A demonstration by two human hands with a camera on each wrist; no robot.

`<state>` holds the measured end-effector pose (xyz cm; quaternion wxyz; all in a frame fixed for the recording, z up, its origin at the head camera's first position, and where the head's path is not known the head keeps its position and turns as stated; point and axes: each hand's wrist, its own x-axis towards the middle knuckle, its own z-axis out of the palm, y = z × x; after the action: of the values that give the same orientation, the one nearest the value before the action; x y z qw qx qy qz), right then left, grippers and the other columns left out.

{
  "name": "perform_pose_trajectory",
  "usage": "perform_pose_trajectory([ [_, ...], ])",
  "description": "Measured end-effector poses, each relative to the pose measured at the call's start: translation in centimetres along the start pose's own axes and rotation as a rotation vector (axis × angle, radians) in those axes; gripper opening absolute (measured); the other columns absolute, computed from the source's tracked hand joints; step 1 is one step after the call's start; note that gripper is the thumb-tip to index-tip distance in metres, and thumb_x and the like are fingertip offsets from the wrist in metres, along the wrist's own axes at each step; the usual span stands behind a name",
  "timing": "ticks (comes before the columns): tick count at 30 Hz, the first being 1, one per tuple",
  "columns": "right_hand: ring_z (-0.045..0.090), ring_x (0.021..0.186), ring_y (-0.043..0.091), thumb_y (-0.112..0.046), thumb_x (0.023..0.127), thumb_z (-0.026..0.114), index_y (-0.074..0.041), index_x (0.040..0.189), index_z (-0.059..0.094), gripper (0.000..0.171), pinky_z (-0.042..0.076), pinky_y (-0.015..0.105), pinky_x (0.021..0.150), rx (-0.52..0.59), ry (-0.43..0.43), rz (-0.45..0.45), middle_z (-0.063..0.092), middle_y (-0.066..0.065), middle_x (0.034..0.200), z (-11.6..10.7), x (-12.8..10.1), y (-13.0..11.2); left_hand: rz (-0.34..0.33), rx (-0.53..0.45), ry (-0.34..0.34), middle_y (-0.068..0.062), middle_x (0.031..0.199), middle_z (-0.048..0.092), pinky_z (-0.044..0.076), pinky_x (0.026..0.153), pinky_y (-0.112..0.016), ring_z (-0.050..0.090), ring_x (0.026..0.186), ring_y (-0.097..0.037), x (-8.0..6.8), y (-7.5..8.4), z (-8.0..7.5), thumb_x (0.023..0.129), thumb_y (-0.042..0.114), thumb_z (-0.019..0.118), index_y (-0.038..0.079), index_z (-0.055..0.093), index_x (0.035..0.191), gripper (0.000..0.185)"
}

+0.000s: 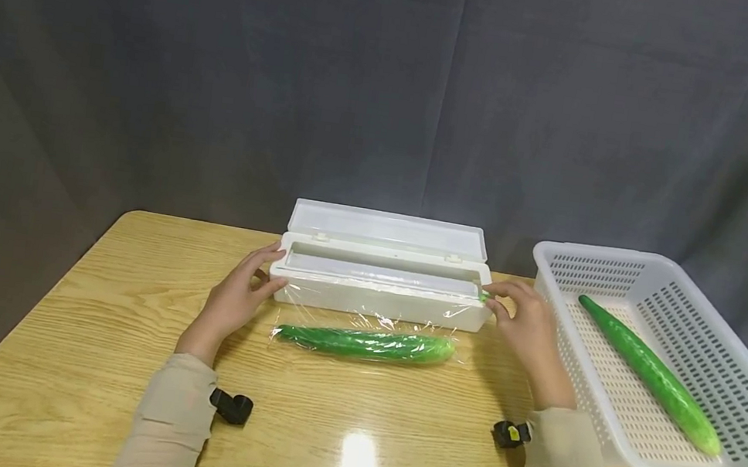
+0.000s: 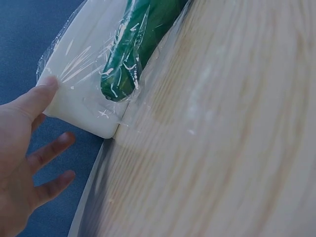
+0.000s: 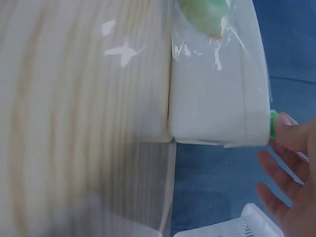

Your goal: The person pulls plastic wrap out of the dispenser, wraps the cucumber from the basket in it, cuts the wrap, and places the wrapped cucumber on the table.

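My left hand (image 1: 234, 302) rests with the thumb against the left end of the white wrap dispenser (image 1: 377, 290), fingers loose and spread, gripping nothing. My right hand (image 1: 525, 326) is at the dispenser's right end, thumb and forefinger pinched on the small green slider (image 1: 482, 297) there; the right wrist view shows a fingertip on that green tab.

The dispenser lies across the counter (image 1: 86, 354) from left to right, lid open toward the far side. A sheet of clear film (image 1: 364, 314) runs from its slot down the near face and onto the counter.

The wrapped cucumber (image 1: 366, 343) lies on that film just near of the dispenser, long axis parallel to it, left to right. It sits between my two hands, slightly nearer me than both, about equally far from each.

Right of the right hand: a white perforated basket (image 1: 704, 453) holding a second wrapped cucumber (image 1: 650, 372), lying diagonally.
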<state>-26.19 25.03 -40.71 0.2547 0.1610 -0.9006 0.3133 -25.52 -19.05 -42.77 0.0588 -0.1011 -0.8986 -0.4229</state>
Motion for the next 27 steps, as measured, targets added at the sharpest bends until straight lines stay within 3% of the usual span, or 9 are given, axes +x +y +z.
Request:
perform_pose_trajectory([
  [13,0.058,0.104,0.035,-0.009,0.081,0.082,-0.004,0.096,0.076,0.017,0.043,0.05,0.094,-0.055,-0.032,-0.107,0.069,0.013,0.101,0.6,0.0,-1.8,0.0,-0.077,-0.01,0.002,0.162,0.025,0.046,0.094,-0.053,0.053,0.117,-0.03,0.1,-0.2,0.1,0.1,0.027,0.061,0.02,0.041,0.151,0.055],
  [22,0.06,0.093,0.031,-0.005,0.075,0.086,-0.006,0.089,0.078,0.016,0.046,0.046,0.084,-0.121,0.015,-0.192,0.07,0.01,0.092,1.1,0.1,-2.2,0.021,-0.158,-0.019,0.001,0.162,0.025,0.047,0.094,-0.049,0.05,0.119,-0.032,0.2,0.2,-0.1,0.1,0.024,0.061,0.013,0.041,0.151,0.055],
  [27,0.06,0.089,0.031,-0.002,0.072,0.087,-0.006,0.083,0.079,0.014,0.047,0.045,0.082,-0.122,0.052,-0.232,0.071,0.009,0.086,1.3,0.2,-2.4,0.028,-0.186,-0.016,-0.006,0.161,0.025,0.04,0.104,-0.051,0.045,0.124,-0.032,0.0,0.7,-0.1,0.1,0.021,0.062,0.008,0.041,0.15,0.056],
])
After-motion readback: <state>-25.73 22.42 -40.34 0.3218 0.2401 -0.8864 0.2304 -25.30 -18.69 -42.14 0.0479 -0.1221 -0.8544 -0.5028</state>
